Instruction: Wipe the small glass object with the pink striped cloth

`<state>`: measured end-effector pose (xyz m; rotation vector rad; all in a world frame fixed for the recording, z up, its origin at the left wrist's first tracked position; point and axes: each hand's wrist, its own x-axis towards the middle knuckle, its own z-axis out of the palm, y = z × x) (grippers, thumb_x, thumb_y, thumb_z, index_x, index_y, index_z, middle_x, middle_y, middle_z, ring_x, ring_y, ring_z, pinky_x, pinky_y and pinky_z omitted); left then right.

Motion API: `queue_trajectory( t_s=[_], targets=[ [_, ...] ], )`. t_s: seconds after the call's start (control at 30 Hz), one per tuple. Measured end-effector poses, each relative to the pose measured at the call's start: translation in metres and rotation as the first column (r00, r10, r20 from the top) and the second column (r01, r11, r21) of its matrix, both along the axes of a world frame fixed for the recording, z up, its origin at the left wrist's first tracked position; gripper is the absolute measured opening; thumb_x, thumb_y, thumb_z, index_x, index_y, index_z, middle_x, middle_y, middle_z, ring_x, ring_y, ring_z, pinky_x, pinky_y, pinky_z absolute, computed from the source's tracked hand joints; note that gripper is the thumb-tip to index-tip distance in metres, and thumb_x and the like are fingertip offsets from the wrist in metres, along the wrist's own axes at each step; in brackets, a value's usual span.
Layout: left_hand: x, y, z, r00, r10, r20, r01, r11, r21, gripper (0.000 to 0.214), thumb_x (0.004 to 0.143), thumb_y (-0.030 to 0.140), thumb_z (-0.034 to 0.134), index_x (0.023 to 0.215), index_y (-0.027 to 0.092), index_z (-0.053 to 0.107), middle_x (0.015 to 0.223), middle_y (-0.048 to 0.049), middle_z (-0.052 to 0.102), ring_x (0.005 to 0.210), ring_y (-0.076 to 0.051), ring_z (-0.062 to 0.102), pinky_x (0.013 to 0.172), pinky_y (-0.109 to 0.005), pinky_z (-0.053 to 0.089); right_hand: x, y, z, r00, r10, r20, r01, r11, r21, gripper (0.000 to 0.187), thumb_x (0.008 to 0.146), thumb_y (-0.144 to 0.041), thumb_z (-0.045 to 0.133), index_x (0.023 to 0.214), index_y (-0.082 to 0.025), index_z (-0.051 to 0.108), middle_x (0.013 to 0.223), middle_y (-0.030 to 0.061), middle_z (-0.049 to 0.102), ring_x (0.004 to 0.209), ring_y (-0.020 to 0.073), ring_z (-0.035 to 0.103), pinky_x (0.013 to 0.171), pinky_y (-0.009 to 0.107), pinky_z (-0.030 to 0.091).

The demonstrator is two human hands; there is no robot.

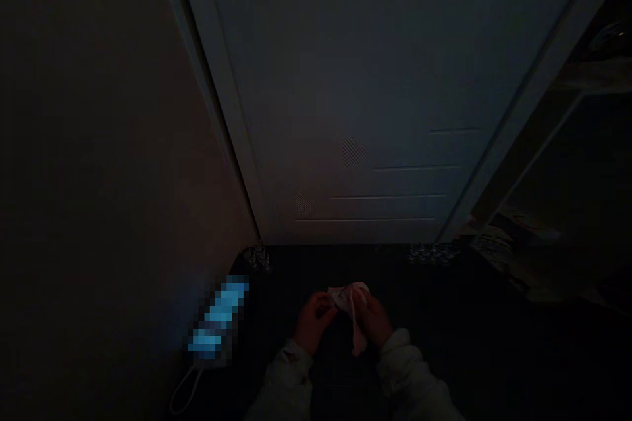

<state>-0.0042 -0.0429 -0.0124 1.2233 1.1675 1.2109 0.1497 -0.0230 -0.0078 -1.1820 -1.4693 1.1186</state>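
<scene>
The room is very dark. My left hand (312,322) and my right hand (374,319) are close together over a dark surface (444,316), both in pale sleeves. Between them they pinch a small pale pinkish piece of cloth or paper (351,306). Part of it hangs down beside my right hand. Both hands have their fingers closed on it.
A white door (365,92) with heart marks stands straight ahead, a wall on the left. A glowing blue screen (220,319) lies at the left, a white cable (185,391) below it. Small clear items (429,252) sit by the door's foot. Shelving (567,145) is at right.
</scene>
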Motion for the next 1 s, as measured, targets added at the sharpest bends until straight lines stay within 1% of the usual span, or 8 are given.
queue_trajectory(
  t_s=[0.07, 0.13, 0.27, 0.43, 0.57, 0.7, 0.87, 1.0],
  targets=[
    [0.0, 0.0, 0.0, 1.0, -0.008, -0.008, 0.008, 1.0, 0.001, 0.029, 0.064, 0.03, 0.062, 0.089, 0.017, 0.053, 0.081, -0.0047, 0.062, 0.078, -0.016, 0.056, 0.072, -0.028, 0.041, 0.0, 0.0, 0.0, 0.998, -0.002, -0.06, 0.0, 1.0, -0.028, 0.045, 0.076, -0.053, 0.036, 0.082, -0.014, 0.058, 0.081, 0.0069, 0.062, 0.077, 0.0196, 0.056, 0.069, 0.028, 0.043],
    [0.0, 0.0, 0.0, 1.0, -0.011, -0.02, 0.011, 1.0, 0.004, 0.028, 0.064, 0.03, 0.062, 0.088, 0.017, 0.054, 0.081, -0.0043, 0.061, 0.077, -0.016, 0.056, 0.072, -0.028, 0.041, 0.0, 0.0, 0.0, 0.997, -0.001, -0.075, -0.001, 0.999, -0.034, 0.046, 0.076, -0.053, 0.036, 0.081, -0.014, 0.058, 0.081, 0.0071, 0.062, 0.076, 0.0195, 0.056, 0.07, 0.028, 0.043],
    [0.0, 0.0, 0.001, 0.999, -0.005, -0.04, 0.005, 1.0, 0.006, 0.027, 0.063, 0.029, 0.062, 0.086, 0.016, 0.055, 0.079, -0.0035, 0.061, 0.076, -0.016, 0.056, 0.071, -0.028, 0.041, 0.001, 0.001, 0.001, 1.0, -0.025, 0.014, 0.025, 1.0, 0.004, 0.043, 0.076, -0.05, 0.039, 0.085, -0.013, 0.058, 0.083, 0.0073, 0.062, 0.078, 0.0197, 0.055, 0.071, 0.029, 0.042],
    [0.0, 0.0, -0.002, 0.998, -0.013, -0.058, 0.014, 1.0, 0.021, 0.026, 0.065, 0.03, 0.061, 0.086, 0.016, 0.054, 0.082, -0.0046, 0.061, 0.08, -0.017, 0.056, 0.074, -0.029, 0.041, 0.001, 0.0, 0.003, 0.987, -0.067, 0.144, 0.066, 0.998, 0.013, 0.034, 0.069, -0.045, 0.051, 0.085, -0.016, 0.058, 0.077, 0.0049, 0.062, 0.072, 0.0189, 0.056, 0.065, 0.027, 0.043],
    [0.0, -0.001, 0.0, 0.996, -0.009, -0.084, 0.01, 1.0, 0.014, 0.025, 0.064, 0.029, 0.062, 0.084, 0.016, 0.054, 0.081, -0.0044, 0.061, 0.078, -0.017, 0.056, 0.072, -0.029, 0.042, 0.0, -0.002, 0.007, 0.979, -0.115, 0.169, 0.107, 0.993, 0.056, 0.03, 0.066, -0.041, 0.054, 0.086, -0.018, 0.058, 0.078, 0.0039, 0.062, 0.073, 0.0191, 0.057, 0.066, 0.028, 0.044],
    [0.001, -0.002, 0.004, 0.994, 0.011, -0.111, -0.009, 1.0, 0.019, 0.024, 0.064, 0.029, 0.062, 0.083, 0.017, 0.054, 0.08, -0.0033, 0.06, 0.077, -0.016, 0.055, 0.071, -0.028, 0.042, -0.001, -0.002, 0.01, 0.981, -0.102, 0.166, 0.089, 0.993, 0.082, 0.027, 0.065, -0.037, 0.055, 0.085, -0.019, 0.058, 0.081, 0.0043, 0.061, 0.077, 0.0198, 0.056, 0.069, 0.028, 0.044],
    [0.001, -0.002, 0.0, 0.994, 0.006, -0.114, -0.002, 0.999, 0.034, 0.026, 0.066, 0.031, 0.06, 0.085, 0.016, 0.054, 0.08, -0.0034, 0.06, 0.077, -0.016, 0.056, 0.071, -0.028, 0.042, -0.002, -0.001, 0.008, 0.982, -0.106, 0.156, 0.08, 0.983, 0.163, 0.027, 0.065, -0.033, 0.056, 0.086, -0.017, 0.057, 0.086, 0.0056, 0.059, 0.082, 0.0205, 0.054, 0.074, 0.03, 0.042],
    [0.0, -0.002, 0.0, 0.993, 0.006, -0.114, -0.002, 0.999, 0.032, 0.027, 0.066, 0.033, 0.06, 0.087, 0.017, 0.053, 0.082, -0.0034, 0.06, 0.078, -0.016, 0.055, 0.072, -0.028, 0.042, -0.001, 0.0, 0.005, 0.977, -0.096, 0.188, 0.07, 0.988, 0.139, 0.027, 0.067, -0.033, 0.054, 0.088, -0.017, 0.055, 0.085, 0.0057, 0.058, 0.081, 0.0198, 0.053, 0.073, 0.03, 0.042]
  ],
)
